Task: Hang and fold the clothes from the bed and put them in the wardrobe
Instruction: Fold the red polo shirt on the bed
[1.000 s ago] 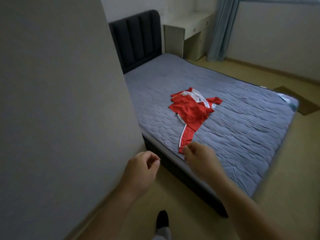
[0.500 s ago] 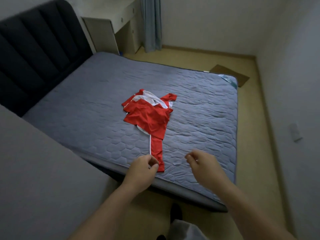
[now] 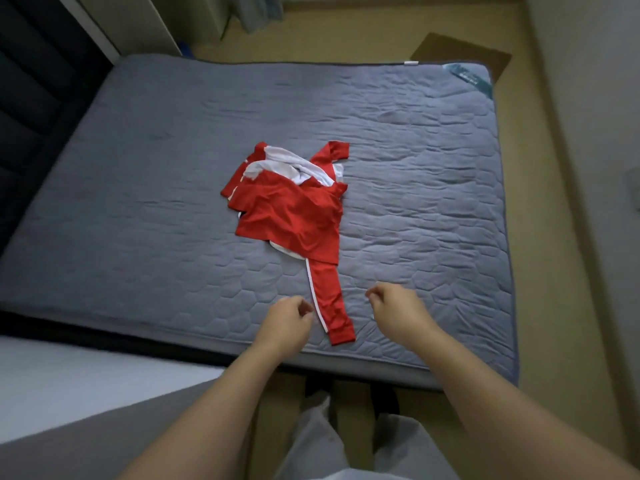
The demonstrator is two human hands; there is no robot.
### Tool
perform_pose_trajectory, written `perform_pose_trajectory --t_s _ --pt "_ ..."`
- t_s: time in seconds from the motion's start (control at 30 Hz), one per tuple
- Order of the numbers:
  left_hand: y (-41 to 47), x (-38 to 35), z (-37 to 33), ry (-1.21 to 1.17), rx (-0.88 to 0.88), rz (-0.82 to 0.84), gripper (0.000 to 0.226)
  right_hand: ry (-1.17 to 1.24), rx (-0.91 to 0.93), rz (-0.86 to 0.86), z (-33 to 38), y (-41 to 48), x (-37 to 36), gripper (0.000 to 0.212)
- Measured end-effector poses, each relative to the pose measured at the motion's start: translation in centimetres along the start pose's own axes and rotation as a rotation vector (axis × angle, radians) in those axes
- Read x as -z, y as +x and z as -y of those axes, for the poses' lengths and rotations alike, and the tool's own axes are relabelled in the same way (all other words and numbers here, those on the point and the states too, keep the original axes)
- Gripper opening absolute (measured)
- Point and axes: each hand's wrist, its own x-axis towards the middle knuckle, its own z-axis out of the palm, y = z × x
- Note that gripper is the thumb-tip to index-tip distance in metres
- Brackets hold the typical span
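Note:
A heap of red and white clothes (image 3: 294,206) lies in the middle of the grey quilted bed (image 3: 138,202). One long red sleeve or leg with a white stripe (image 3: 330,303) trails from the heap toward the near edge. My left hand (image 3: 285,323) hovers just left of that strip with its fingers loosely curled and holds nothing. On the other side of the strip my right hand (image 3: 394,311) hangs over the mattress, also loosely curled and holding nothing. No wardrobe is in view.
A dark padded headboard (image 3: 31,98) stands at the left. A grey panel (image 3: 86,410) fills the near left corner. A brown cardboard piece (image 3: 460,55) lies on the tan floor beyond the bed. A wall runs along the right.
I have stepped round to face the bed's side and the view tilted down. Both hands have come forward over the near edge, on either side of the striped strip.

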Motion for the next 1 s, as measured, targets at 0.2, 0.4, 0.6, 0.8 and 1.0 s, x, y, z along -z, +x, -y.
perform_pose_trajectory --t_s 0.2,0.4,0.6,0.8,1.0 --pt "15.6 -0.9 5.9 -0.002 0.103 0.169 0.035 0.029 -0.092 -0.014 2.1 10.5 -5.7 0.037" --pt "29.0 -4.2 12.1 -0.072 0.209 0.193 0.039 0.037 -0.206 0.074 1.8 20.7 -13.3 0.038" --pt "37.0 -7.2 14.2 -0.731 0.463 0.197 0.052 0.056 -0.284 0.095 0.6 26.8 -18.9 0.032" --pt "44.4 -7.4 14.7 -1.481 0.689 0.117 0.037 0.067 -0.280 0.084 0.3 30.3 -20.8 0.037" --pt "47.2 -8.6 14.9 -1.421 0.790 0.150 0.040 0.089 -0.318 0.077 -0.8 30.3 -19.8 0.040"
